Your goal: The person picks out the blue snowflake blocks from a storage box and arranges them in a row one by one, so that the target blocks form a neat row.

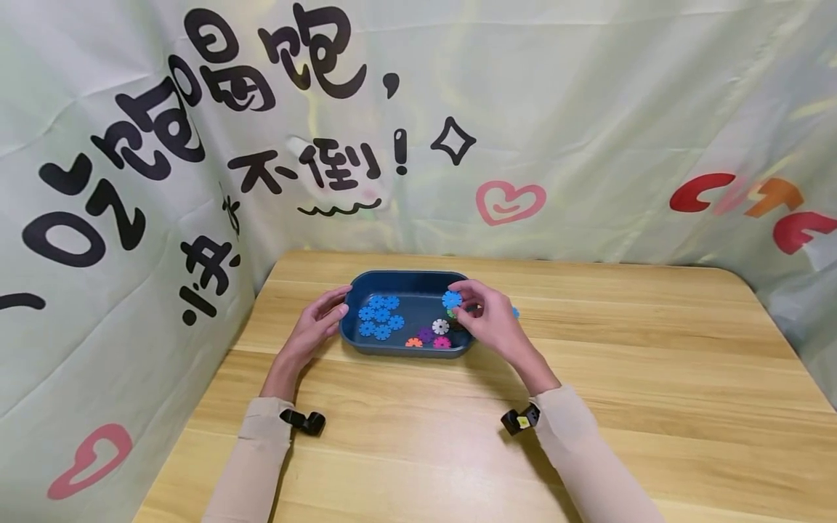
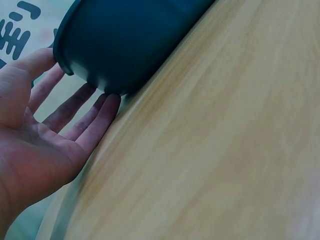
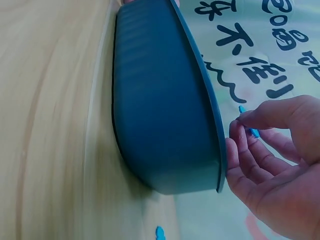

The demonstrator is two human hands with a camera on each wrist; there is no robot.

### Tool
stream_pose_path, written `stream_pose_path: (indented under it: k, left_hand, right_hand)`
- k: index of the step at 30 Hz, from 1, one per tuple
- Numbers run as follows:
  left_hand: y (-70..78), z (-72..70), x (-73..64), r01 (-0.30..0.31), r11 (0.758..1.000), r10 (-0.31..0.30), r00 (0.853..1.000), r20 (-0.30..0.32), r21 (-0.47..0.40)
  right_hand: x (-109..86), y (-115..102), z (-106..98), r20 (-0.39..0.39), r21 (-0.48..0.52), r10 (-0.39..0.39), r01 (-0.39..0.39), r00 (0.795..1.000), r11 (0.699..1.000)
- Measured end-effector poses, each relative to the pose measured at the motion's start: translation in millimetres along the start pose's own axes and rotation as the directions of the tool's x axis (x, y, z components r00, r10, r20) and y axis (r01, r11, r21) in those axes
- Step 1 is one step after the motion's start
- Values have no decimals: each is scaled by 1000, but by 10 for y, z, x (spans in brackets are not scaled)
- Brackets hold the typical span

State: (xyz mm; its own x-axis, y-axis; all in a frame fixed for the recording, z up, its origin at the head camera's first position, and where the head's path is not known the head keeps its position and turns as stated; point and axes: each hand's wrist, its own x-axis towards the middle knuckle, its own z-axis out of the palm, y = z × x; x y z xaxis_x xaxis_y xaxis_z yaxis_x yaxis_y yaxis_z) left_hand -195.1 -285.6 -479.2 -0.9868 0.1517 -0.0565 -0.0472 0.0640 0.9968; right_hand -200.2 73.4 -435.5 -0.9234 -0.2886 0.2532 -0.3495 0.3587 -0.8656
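A dark blue tray (image 1: 405, 351) stands on the table, holding loose plastic snowflake discs. My left hand (image 1: 315, 319) is at its left end, thumb at the rim. In the left wrist view the fingers (image 2: 107, 112) reach out nearly straight, tips touching the tray's outer wall (image 2: 125, 45). Over the right end, my right hand (image 1: 492, 319) pinches a blue snowflake disc (image 1: 452, 299) between thumb and fingertips; in the right wrist view this disc (image 3: 254, 133) shows edge-on. Several blue discs (image 1: 381, 314) lie together in the tray's left half.
On the tray's right side lie a white disc (image 1: 441, 327), a purple disc (image 1: 426, 334), a pink disc (image 1: 442, 342) and an orange disc (image 1: 414, 342). Another blue disc (image 1: 516, 313) is on the table beyond the right hand. A printed curtain (image 1: 588, 145) hangs behind the table.
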Motion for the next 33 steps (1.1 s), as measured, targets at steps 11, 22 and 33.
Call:
stream_pose_path:
  k: [11, 22, 33]
  left_hand:
    - [-19, -28, 41, 5, 1000, -5, 1000, -5, 11]
    - [-209, -64, 122, 9, 1000, -9, 1000, -26, 16]
    - [-228, -82, 103, -23, 999, 24, 999, -26, 36]
  right_hand:
    - [-118, 68, -225, -64, 3, -5, 5, 998, 1000]
    - [-222, 148, -502, -122, 15, 15, -13, 992, 1000]
    - [-309, 293, -776, -198, -37, 41, -49, 979, 998]
